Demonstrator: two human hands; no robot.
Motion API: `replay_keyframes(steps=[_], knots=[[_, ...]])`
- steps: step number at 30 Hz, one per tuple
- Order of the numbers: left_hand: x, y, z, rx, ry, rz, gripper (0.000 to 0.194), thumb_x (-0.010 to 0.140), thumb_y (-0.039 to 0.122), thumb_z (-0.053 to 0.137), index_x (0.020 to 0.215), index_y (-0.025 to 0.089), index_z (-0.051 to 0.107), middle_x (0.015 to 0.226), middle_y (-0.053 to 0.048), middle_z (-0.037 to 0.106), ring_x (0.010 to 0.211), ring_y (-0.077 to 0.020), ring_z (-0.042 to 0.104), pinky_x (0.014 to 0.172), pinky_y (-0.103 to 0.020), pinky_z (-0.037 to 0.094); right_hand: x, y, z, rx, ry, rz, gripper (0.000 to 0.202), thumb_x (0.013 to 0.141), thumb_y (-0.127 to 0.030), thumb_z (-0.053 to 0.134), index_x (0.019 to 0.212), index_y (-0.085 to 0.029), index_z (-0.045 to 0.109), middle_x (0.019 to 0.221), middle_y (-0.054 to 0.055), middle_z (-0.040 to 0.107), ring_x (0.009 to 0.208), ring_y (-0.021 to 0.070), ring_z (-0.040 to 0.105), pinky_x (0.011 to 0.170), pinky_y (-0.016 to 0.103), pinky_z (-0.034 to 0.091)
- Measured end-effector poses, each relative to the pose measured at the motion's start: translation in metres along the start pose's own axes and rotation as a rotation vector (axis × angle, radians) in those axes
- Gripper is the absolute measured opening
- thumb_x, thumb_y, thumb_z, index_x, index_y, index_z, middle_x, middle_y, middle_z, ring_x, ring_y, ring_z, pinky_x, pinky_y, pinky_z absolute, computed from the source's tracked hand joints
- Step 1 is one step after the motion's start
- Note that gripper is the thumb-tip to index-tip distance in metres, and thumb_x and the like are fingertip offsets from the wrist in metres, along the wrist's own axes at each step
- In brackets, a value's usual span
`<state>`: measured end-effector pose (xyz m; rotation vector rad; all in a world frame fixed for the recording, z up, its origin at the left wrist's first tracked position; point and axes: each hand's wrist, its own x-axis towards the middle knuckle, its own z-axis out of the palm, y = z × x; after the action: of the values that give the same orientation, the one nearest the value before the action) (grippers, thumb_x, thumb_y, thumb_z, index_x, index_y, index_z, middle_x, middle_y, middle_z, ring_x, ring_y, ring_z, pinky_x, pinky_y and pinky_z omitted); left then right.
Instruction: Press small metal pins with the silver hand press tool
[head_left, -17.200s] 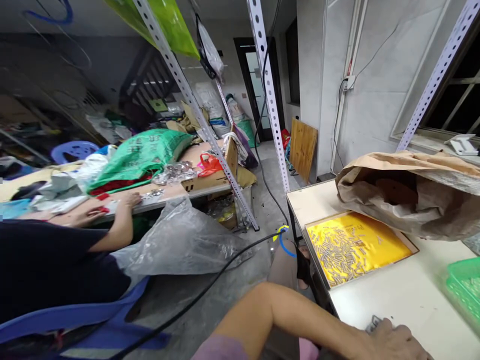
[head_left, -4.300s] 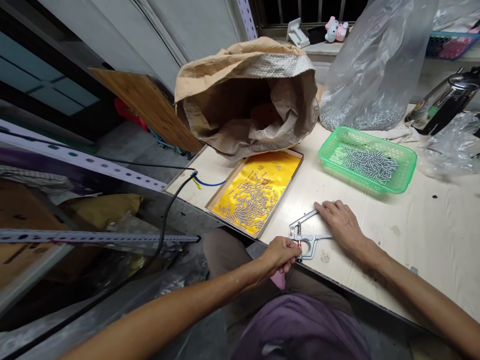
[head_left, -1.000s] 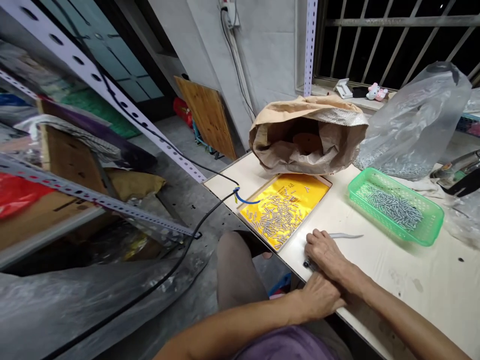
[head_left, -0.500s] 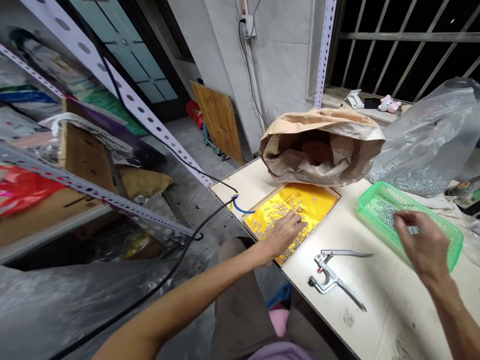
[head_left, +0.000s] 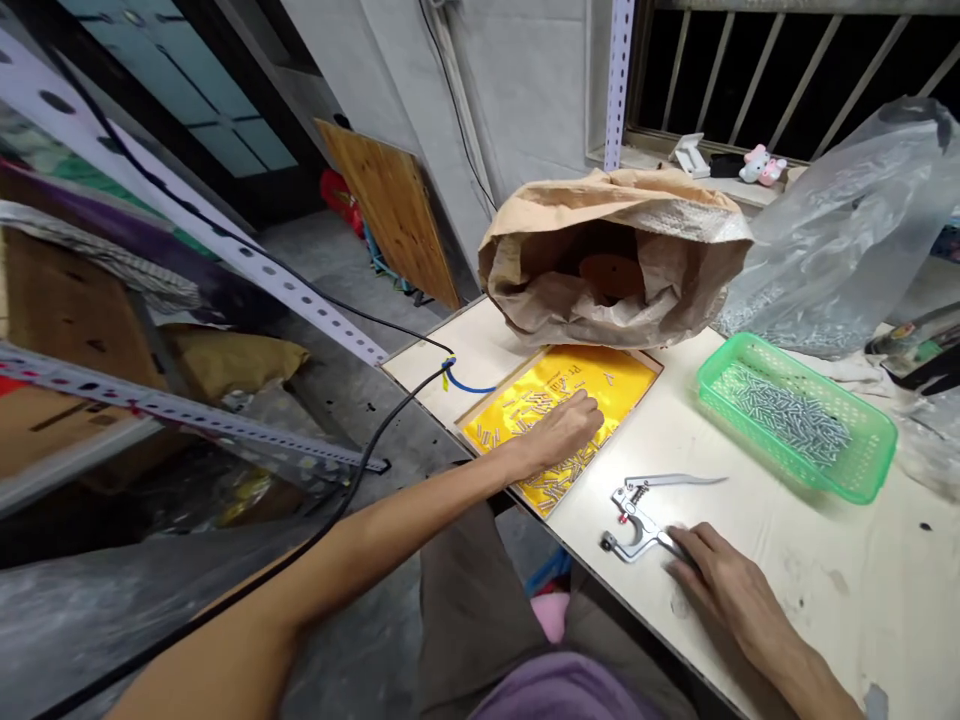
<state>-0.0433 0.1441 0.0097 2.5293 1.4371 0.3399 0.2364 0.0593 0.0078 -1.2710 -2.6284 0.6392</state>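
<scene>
My left hand [head_left: 566,432] rests low on a yellow sheet [head_left: 628,375] strewn with small silver metal pins [head_left: 559,485]. Its fingers are curled together, and whatever they may pinch is hidden. On the white table lie silver snap-fastener pliers [head_left: 637,518], their jaws towards the table's near edge and their handles spread apart. My right hand [head_left: 724,580] has its fingers and thumb about the end of the lower handle. Beyond it stands a green perforated plastic basket [head_left: 870,480] holding many more small metal pieces [head_left: 795,415].
An open brown paper sack [head_left: 517,270] with a round brown piece inside stands behind the sheet. At the back right is a clear plastic bag [head_left: 840,230] of metal pieces. A black cable [head_left: 390,410] crosses to the table's left corner, beside a perforated metal frame [head_left: 300,290].
My right hand has moved from over the green basket down to the pliers' lower handle. My left hand stays on the yellow sheet, its fingers more tucked in. The view has shifted slightly.
</scene>
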Motion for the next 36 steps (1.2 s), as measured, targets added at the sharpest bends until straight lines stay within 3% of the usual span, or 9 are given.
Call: replay_keyframes(steps=[3,6,9,12,16,21,26,36], knots=[[-0.013,0.03,0.0,-0.398,0.034,-0.252,0.011,0.08,0.014,0.054,0.077,0.014,0.065,0.071,-0.002,0.062,0.068,-0.0131,0.054,0.065,-0.023,0.042,-0.003,0.002,0.012,-0.02,0.029,0.036,0.025,0.093,-0.027,0.035,0.104,-0.022,0.056,0.087,0.005,0.059,0.075,0.0174,0.061,0.062,0.027,0.048],[-0.029,0.061,0.007,-0.748,-0.138,-0.496,0.011,0.073,0.017,0.058,0.076,0.013,0.067,0.062,0.001,0.061,0.055,-0.0095,0.052,0.053,-0.018,0.038,-0.002,0.003,0.015,-0.03,0.001,0.054,0.022,0.093,-0.023,0.035,0.096,-0.022,0.057,0.084,0.004,0.057,0.071,0.0153,0.058,0.06,0.025,0.046],[-0.038,0.079,0.017,-0.866,-0.25,-0.665,0.013,0.069,0.022,0.061,0.073,0.011,0.067,0.055,0.003,0.057,0.049,-0.0078,0.047,0.047,-0.017,0.034,-0.001,0.001,0.013,-0.082,-0.022,0.061,0.019,0.092,-0.02,0.037,0.09,-0.021,0.057,0.082,0.003,0.056,0.067,0.0141,0.055,0.057,0.024,0.042],[-0.037,0.083,0.025,-0.836,-0.291,-0.775,0.014,0.068,0.023,0.061,0.07,0.011,0.067,0.05,0.005,0.051,0.044,-0.0062,0.041,0.043,-0.017,0.028,0.0,-0.003,0.011,-0.15,-0.042,0.073,0.016,0.091,-0.018,0.041,0.087,-0.02,0.056,0.081,0.003,0.055,0.066,0.0138,0.054,0.057,0.024,0.039],[-0.034,0.085,0.028,-0.779,-0.325,-0.862,0.013,0.067,0.024,0.061,0.066,0.011,0.065,0.044,0.007,0.044,0.042,-0.0054,0.036,0.041,-0.018,0.022,0.0,-0.007,0.01,-0.196,-0.053,0.078,0.014,0.09,-0.015,0.043,0.086,-0.02,0.056,0.082,0.002,0.055,0.067,0.0136,0.053,0.057,0.024,0.036],[-0.035,0.091,0.029,-0.876,-0.364,-0.941,0.013,0.069,0.023,0.059,0.061,0.012,0.059,0.041,0.009,0.036,0.037,-0.0042,0.028,0.038,-0.019,0.018,-0.001,-0.007,0.011,-0.197,-0.066,0.086,0.013,0.09,-0.014,0.044,0.087,-0.019,0.056,0.081,0.002,0.054,0.067,0.0133,0.052,0.057,0.024,0.034],[-0.033,0.092,0.029,-0.932,-0.411,-1.026,0.013,0.068,0.022,0.061,0.061,0.014,0.055,0.039,0.009,0.037,0.036,-0.0051,0.031,0.037,-0.018,0.021,-0.001,-0.007,0.011,-0.214,-0.068,0.079,0.016,0.091,-0.012,0.042,0.086,-0.018,0.055,0.08,0.002,0.055,0.068,0.0136,0.052,0.056,0.025,0.032],[-0.02,0.087,0.02,-0.863,-0.598,-0.985,0.014,0.069,0.019,0.059,0.058,0.014,0.053,0.035,0.008,0.038,0.033,-0.0049,0.031,0.037,-0.017,0.024,0.0,-0.008,0.011,-0.252,-0.103,0.083,0.016,0.091,-0.011,0.041,0.087,-0.018,0.055,0.082,0.003,0.057,0.07,0.0146,0.053,0.058,0.026,0.033]])
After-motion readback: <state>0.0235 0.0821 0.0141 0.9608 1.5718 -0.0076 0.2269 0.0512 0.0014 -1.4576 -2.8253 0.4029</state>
